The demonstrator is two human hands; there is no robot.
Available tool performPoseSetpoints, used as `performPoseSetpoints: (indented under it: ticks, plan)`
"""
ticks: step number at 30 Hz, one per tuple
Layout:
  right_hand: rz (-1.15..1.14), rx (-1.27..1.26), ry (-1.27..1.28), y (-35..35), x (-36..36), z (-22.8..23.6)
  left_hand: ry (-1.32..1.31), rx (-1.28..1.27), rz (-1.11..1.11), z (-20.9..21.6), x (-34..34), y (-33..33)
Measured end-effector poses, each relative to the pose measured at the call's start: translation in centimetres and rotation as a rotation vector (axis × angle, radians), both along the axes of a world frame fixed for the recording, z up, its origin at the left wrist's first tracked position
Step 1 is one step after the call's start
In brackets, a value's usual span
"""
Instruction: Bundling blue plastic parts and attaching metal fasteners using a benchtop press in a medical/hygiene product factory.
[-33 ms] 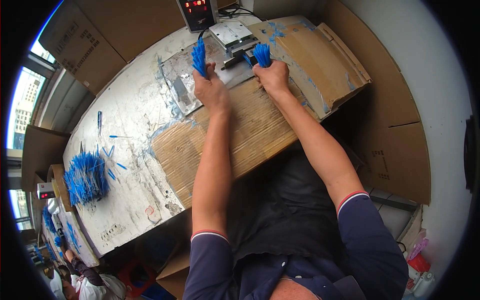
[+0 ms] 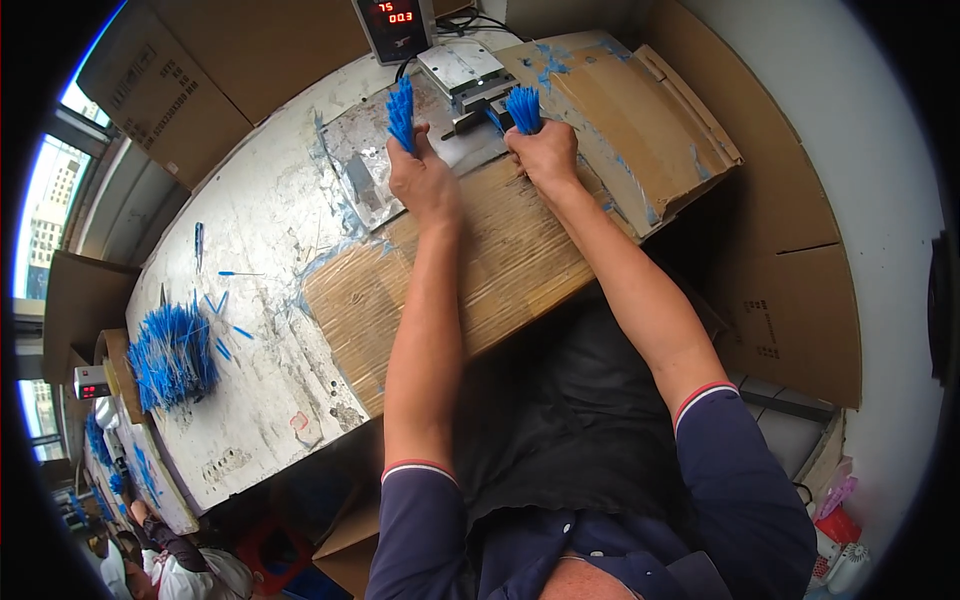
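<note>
My left hand (image 2: pixel 424 182) is closed round an upright bundle of thin blue plastic sticks (image 2: pixel 401 112), whose tops fan out above my fist. Farther right, my right hand (image 2: pixel 546 156) grips a second blue bundle (image 2: pixel 523 108), its lower part hidden by my fingers. That hand is beside a small metal machine (image 2: pixel 462 72) with a dark bar at its front. Beneath my hands lies a metal plate (image 2: pixel 368 185). At the left of the table stands a large pile of similar blue sticks (image 2: pixel 172 355), with thin pale ends showing.
A display box (image 2: pixel 398 25) with red digits stands behind the machine. Flat cardboard (image 2: pixel 350 310) covers the table's near edge, and a taped carton (image 2: pixel 630 115) is at right. Loose sticks (image 2: pixel 240 273) and a pen (image 2: pixel 199 245) lie on the table (image 2: pixel 265 350). Another person (image 2: pixel 200 570) is at lower left.
My left hand and its bundle have shifted very slightly to the right. The red digits on the display have changed. My right hand has stayed in place.
</note>
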State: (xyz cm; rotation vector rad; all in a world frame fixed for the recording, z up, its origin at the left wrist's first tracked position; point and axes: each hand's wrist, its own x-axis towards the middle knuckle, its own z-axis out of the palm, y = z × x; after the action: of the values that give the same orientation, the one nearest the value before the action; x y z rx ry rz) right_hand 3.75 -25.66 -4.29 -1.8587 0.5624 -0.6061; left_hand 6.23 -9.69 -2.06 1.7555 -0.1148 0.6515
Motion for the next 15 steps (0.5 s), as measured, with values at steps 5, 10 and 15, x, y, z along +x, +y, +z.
performPoseSetpoints:
  ticks: [5,10,15]
  plan:
    - [0.052,0.189,0.071,0.9,-1.0,1.7,0.076,0.181,-0.013,-0.4,-0.3,-0.3]
    - [0.129,0.398,-0.010,1.0,-2.4,3.1,-0.042,0.421,-0.061,-1.1,0.5,-0.5]
    - [0.099,0.631,-0.249,0.5,-2.8,3.1,-0.081,0.546,-0.075,-0.7,0.4,-0.9]
